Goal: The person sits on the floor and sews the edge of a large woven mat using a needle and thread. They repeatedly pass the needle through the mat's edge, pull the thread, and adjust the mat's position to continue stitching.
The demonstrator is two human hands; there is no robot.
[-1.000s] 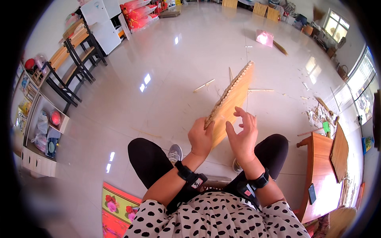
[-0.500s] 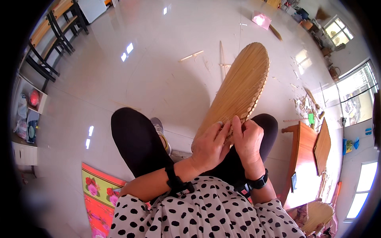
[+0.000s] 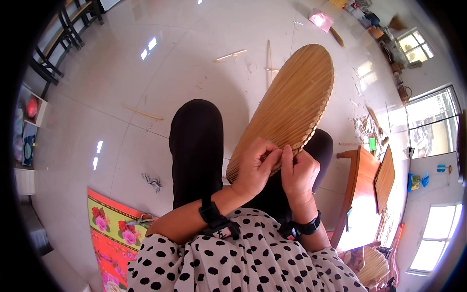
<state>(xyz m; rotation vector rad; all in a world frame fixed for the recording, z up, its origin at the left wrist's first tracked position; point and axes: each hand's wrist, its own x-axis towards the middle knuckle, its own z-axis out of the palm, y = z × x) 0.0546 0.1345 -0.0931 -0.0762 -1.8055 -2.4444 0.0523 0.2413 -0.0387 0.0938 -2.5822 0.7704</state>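
The pale tiled floor (image 3: 160, 73) fills most of the view, strewn with thin bamboo strips (image 3: 231, 55) and small scraps; its far parts bend away at the rim. Over the person's black-trousered knees lies an oval woven bamboo mat (image 3: 292, 102), tilted up and away to the right, its near edge at the hands and its underside hidden. A wooden chair (image 3: 357, 190) stands just beside the right knee, partly cut off by the arm, with a second flat woven panel (image 3: 384, 177) leaning near it. A floral red and green mat (image 3: 109, 228) lies at lower left, its end out of view. The left hand (image 3: 255, 170) is clenched on the near edge of the bamboo mat, thumb on top. The right hand (image 3: 297, 173) pinches the same edge just beside it, fingertips touching the left; what lies between the fingers is too small to make out. Both wrists wear black bands.
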